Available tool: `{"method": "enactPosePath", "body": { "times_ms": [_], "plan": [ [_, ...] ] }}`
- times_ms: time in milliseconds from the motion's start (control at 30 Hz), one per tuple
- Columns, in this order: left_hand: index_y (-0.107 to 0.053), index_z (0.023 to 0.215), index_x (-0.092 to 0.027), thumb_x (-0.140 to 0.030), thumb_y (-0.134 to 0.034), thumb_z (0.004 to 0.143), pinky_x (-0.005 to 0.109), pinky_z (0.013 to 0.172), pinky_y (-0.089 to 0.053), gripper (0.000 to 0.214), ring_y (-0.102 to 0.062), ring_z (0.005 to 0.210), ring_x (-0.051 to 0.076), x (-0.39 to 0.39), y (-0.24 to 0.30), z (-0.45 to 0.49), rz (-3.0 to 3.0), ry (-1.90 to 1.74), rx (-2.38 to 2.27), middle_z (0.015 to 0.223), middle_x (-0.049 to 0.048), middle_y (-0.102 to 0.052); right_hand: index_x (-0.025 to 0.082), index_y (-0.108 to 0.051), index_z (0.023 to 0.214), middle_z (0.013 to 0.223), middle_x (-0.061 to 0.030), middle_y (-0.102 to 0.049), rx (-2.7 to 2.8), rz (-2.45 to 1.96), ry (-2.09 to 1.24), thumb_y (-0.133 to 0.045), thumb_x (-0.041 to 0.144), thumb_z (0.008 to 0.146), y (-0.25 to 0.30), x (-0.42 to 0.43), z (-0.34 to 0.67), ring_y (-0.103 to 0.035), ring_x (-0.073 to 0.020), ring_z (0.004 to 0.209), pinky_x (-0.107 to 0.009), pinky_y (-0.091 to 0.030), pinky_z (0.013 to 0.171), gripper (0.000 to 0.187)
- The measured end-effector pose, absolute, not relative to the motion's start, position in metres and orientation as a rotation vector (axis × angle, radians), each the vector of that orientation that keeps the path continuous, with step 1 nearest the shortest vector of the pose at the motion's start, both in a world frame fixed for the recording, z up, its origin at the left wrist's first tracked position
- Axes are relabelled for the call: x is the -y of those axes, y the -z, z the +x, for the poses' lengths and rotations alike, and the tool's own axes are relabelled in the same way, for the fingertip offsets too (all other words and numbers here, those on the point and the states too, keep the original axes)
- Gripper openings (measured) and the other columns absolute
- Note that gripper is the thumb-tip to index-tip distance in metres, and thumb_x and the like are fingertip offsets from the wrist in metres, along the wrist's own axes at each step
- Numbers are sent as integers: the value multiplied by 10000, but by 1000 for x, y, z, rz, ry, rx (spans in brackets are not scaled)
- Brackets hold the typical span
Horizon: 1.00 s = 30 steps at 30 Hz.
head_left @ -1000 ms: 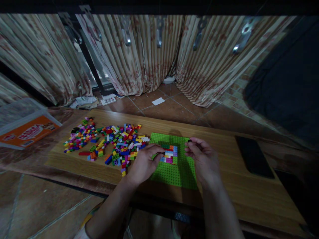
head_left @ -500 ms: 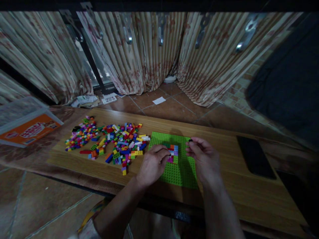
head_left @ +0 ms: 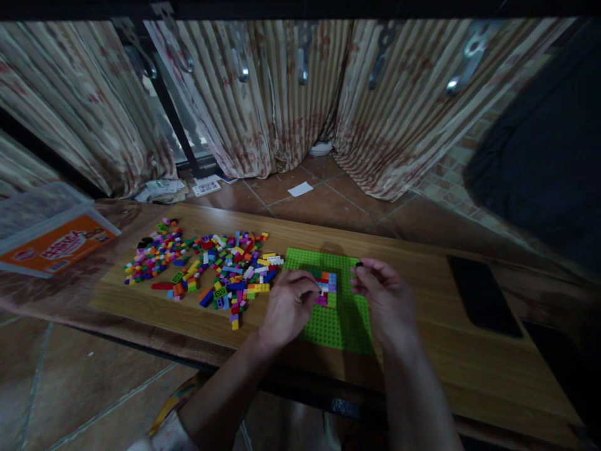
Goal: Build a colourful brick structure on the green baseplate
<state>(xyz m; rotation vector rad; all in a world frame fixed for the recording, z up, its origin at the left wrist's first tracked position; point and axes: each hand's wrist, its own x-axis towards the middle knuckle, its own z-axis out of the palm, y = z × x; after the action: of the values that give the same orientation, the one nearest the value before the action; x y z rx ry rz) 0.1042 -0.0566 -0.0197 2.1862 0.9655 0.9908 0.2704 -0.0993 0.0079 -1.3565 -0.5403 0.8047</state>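
A green studded baseplate (head_left: 328, 332) lies on the wooden table, bearing a low block of coloured toy bricks (head_left: 332, 285) in orange, blue, red, purple and other colours. Over the left part of that block, my left hand (head_left: 291, 307) is closed in a pinch; whatever is between its fingertips is too small to make out. Above the baseplate's right edge, my right hand (head_left: 385, 297) pinches a small black brick (head_left: 359, 264) between thumb and forefinger. My left hand hides part of the brick block.
Loose bricks (head_left: 239, 269) of many colours spread over the table (head_left: 159, 316) on the left. A clear plastic box (head_left: 56, 244) with an orange label stands beyond them. On the right lies a dark flat phone-like slab (head_left: 481, 294). Curtains (head_left: 263, 100) hang behind.
My left hand's fingers have shifted slightly over the brick block. My right hand stays in place with the black brick. The camera view has moved very little.
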Motion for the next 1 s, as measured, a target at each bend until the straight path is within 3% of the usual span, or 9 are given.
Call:
{"method": "enactPosePath", "body": {
  "times_ms": [667, 1000],
  "plan": [
    [-706, 749, -233, -102, -637, 807, 342, 841, -430, 159, -567, 888, 171, 61, 22, 108, 2227, -993, -1076, 900, 7, -637, 197, -675, 883, 752, 6, -684, 524, -1375, -804, -780, 350, 619, -9, 100, 270, -599, -106, 588, -249, -484, 534, 323],
    [-692, 995, -244, -240, -540, 898, 501, 973, -374, 180, -551, 946, 234, 82, 15, 106, 2673, -795, -1225, 1062, 35, -663, 199, -676, 886, 751, 10, -683, 529, -1366, -810, -780, 347, 625, -7, 99, 270, -595, -101, 583, -243, -483, 529, 317]
  ]
}}
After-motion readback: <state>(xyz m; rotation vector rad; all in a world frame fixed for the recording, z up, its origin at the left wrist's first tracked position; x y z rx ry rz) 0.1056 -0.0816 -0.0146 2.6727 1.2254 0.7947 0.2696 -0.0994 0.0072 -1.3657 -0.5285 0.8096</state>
